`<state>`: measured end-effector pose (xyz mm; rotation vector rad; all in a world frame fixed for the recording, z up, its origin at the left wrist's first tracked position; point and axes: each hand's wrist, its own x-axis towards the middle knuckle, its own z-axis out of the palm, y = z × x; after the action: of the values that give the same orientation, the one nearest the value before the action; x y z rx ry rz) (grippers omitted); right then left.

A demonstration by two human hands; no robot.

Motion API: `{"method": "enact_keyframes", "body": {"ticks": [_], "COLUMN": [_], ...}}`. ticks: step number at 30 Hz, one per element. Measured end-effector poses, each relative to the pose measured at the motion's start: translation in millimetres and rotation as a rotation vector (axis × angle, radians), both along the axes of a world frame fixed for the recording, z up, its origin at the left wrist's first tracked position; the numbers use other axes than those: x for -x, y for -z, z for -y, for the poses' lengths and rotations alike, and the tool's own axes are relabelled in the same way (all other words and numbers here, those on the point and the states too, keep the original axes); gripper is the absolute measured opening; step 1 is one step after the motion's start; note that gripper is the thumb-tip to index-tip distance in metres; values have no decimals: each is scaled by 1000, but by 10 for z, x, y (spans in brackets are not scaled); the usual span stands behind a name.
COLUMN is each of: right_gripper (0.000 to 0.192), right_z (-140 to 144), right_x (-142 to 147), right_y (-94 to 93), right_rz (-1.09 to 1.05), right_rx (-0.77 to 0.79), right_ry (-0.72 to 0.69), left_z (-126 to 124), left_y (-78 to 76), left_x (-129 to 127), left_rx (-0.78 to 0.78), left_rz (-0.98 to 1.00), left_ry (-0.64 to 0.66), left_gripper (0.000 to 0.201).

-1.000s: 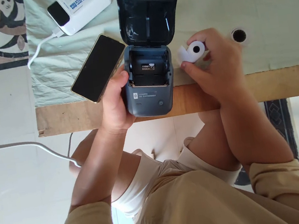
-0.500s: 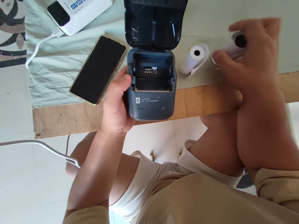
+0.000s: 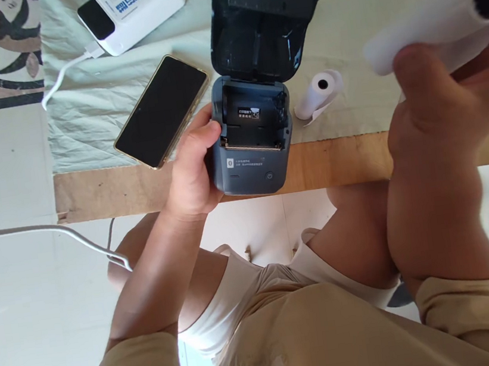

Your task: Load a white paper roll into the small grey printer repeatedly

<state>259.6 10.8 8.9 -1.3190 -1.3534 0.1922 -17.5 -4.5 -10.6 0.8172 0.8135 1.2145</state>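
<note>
A small dark grey printer [image 3: 252, 149] stands at the table's front edge with its lid [image 3: 266, 21] swung open and its paper bay empty. My left hand [image 3: 192, 166] grips the printer's left side. My right hand [image 3: 444, 96] is raised close to the camera and holds a white paper roll [image 3: 434, 20] with a dark core, blurred by motion. A second, smaller white paper roll [image 3: 318, 94] lies on the cloth just right of the printer, a loose end trailing from it.
A black phone [image 3: 162, 111] lies face up left of the printer. Behind it sits a white power bank [image 3: 131, 9] with a white cable [image 3: 62, 78]. A pale green cloth [image 3: 91, 116] covers the wooden table [image 3: 114, 191]. Another white cable [image 3: 53, 235] crosses the floor below.
My right hand let go of the small roll beside the printer, moved right to a second roll, and has lifted it up toward the camera. My left hand stayed on the printer.
</note>
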Motion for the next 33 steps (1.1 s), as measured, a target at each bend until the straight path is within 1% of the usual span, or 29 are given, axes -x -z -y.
{"method": "enact_keyframes", "body": {"ticks": [1, 2, 3, 4, 6, 8, 9, 11, 13, 15, 17, 19, 21, 24, 26, 27, 28, 30, 32, 33], "right_gripper": [63, 43, 33, 32, 37, 39, 38, 30, 20, 11, 8, 8, 12, 19, 23, 23, 21, 22, 35, 40], "right_z": [26, 59, 99, 143, 229, 287, 299, 293, 258, 214, 178, 163, 178, 257, 323, 349, 366, 364, 319, 287], "right_x": [96, 199, 306, 411, 602, 749, 805, 882, 924, 943, 945, 940, 935, 948, 972, 984, 991, 980, 915, 861], "right_y": [-30, -60, -89, -113, -142, -138, -127, -103, -93, -104, -127, -150, -166, -170, -162, -157, -153, -150, -160, -169], "right_rz": [-4, 21, 90, 148, 312, 411, 442, 475, 497, 506, 507, 512, 512, 524, 536, 540, 540, 525, 486, 461], "right_rx": [-201, -308, -292, -215, -169, -121, -62, 89, 222, 281, 280, 240, 196, 94, 28, 40, 87, 228, 331, 346], "right_ry": [-77, -174, -243, -282, -383, -364, -349, -316, -312, -332, -379, -404, -397, -371, -400, -433, -471, -526, -546, -545], "left_z": [4, 8, 11, 13, 15, 17, 20, 33, 51, 67, 77, 82, 85, 91, 95, 95, 93, 87, 80, 76], "left_y": [9, 19, 31, 42, 62, 71, 70, 57, 39, 25, 21, 22, 27, 42, 61, 73, 84, 103, 114, 119], "left_x": [5, 12, 21, 29, 39, 39, 37, 32, 31, 34, 39, 43, 46, 55, 70, 80, 93, 121, 146, 155], "left_rx": [-1, -1, 3, 8, 13, -1, -7, -11, -2, 8, 19, 24, 18, -2, -42, -73, -105, -146, -139, -125], "left_rz": [-16, -40, -66, -90, -109, -81, -59, -15, -4, -20, -39, -45, -54, -72, -67, -64, -69, -117, -190, -217], "left_ry": [4, 13, 21, 28, 41, 42, 40, 39, 47, 40, 15, -1, 9, 24, 31, 40, 50, 70, 86, 90], "left_gripper": [33, 33, 33, 34, 36, 35, 34, 30, 30, 32, 37, 41, 41, 38, 36, 37, 38, 43, 54, 59]}}
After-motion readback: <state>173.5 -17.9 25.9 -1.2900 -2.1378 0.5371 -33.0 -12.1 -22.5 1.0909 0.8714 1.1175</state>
